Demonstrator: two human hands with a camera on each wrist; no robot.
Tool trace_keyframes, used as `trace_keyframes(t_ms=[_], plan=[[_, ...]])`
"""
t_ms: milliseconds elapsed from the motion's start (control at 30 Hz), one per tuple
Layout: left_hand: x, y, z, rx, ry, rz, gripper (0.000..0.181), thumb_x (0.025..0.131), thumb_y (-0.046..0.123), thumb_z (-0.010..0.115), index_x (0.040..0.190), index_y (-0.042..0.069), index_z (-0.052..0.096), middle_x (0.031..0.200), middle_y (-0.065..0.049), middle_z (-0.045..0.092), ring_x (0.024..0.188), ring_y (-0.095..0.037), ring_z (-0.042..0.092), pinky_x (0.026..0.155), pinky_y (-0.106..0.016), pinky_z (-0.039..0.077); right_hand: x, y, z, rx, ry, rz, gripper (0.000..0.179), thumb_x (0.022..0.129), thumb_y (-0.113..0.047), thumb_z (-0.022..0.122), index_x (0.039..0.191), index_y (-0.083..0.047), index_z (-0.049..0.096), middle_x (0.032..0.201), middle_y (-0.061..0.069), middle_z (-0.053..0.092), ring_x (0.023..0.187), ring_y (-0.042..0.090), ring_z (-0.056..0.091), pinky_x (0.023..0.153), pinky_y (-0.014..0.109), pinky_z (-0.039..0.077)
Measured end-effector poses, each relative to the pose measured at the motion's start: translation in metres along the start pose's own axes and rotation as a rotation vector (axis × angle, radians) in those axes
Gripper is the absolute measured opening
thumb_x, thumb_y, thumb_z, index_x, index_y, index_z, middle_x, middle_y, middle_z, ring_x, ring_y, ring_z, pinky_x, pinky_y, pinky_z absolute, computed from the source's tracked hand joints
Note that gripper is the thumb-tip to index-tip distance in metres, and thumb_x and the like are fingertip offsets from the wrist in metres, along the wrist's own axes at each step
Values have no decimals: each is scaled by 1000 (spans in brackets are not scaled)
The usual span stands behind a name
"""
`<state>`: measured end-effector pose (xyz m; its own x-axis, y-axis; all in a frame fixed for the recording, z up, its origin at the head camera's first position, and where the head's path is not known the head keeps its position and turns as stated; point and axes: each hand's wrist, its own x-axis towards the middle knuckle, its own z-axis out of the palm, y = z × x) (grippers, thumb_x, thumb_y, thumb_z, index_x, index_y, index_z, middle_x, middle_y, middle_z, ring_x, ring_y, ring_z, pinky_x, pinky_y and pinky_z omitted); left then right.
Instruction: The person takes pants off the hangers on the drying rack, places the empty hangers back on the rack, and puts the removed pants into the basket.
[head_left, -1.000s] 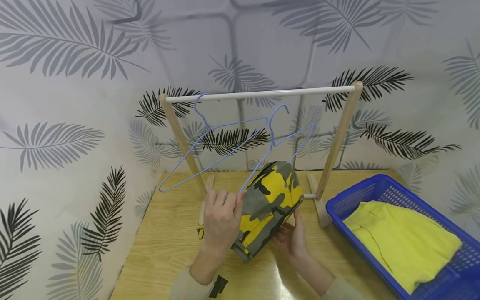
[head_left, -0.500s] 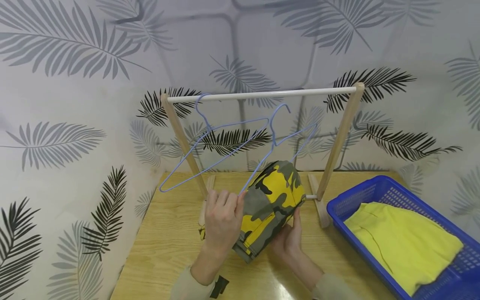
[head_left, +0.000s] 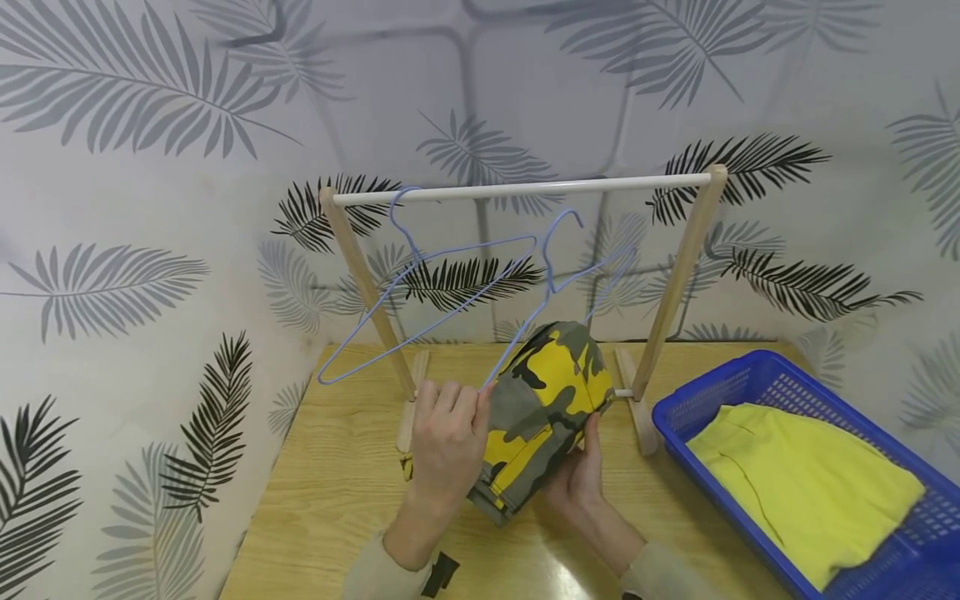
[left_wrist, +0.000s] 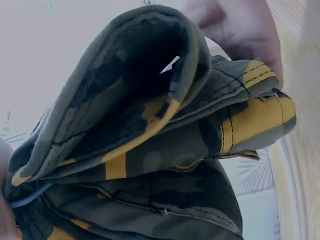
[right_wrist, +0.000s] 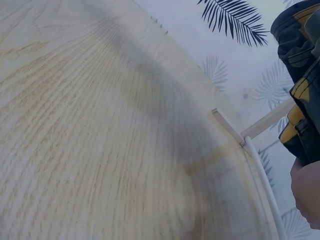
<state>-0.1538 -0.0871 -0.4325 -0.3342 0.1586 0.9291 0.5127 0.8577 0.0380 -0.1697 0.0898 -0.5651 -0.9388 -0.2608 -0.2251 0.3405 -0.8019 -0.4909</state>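
Grey, black and yellow camouflage pants point(head_left: 551, 400), bunched and folded, are held over the table, draped across the lower part of a blue wire hanger point(head_left: 550, 267). My left hand point(head_left: 448, 442) grips the hanger's near corner together with the cloth. On the other side, my right hand point(head_left: 581, 483) holds the pants' lower right edge, thumb on top and the fingers mostly hidden underneath. An open tube of the pants point(left_wrist: 135, 85) gapes in the left wrist view. At the right edge of the right wrist view, part of my right hand point(right_wrist: 307, 192) touches the cloth.
Behind stands a small rack with a white rail point(head_left: 517, 190) and wooden legs. A second blue hanger point(head_left: 427, 258) hangs at its left end. On the right, a blue basket point(head_left: 667, 417) contains a folded yellow cloth point(head_left: 802, 483). A patterned wall backs the wooden table point(head_left: 322, 483).
My right hand has shifted slightly up along the pants' edge, its thumb now further over the cloth. The hanger and pants have moved a little to the right; my left hand keeps its grip.
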Motion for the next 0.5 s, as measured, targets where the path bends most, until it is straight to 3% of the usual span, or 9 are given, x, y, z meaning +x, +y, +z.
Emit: trace_keyframes(t_ms=[133, 500], plan=[[-1, 0, 0, 3, -12, -6, 50, 113, 27, 48, 68, 6, 47, 62, -5, 45, 66, -21, 35, 64, -30, 33, 0, -1, 2, -13, -31, -50, 55, 94, -84, 38, 129, -44, 55, 127, -22, 69, 123, 1, 63, 112, 26, 46], [-1, 0, 2, 19, -21, 7, 50, 113, 28, 47, 68, 7, 47, 61, -5, 45, 65, -22, 37, 62, -29, 35, -7, -9, 13, -21, 22, -117, 40, 104, -64, 45, 126, -34, 60, 116, -19, 74, 107, 2, 71, 99, 21, 55]])
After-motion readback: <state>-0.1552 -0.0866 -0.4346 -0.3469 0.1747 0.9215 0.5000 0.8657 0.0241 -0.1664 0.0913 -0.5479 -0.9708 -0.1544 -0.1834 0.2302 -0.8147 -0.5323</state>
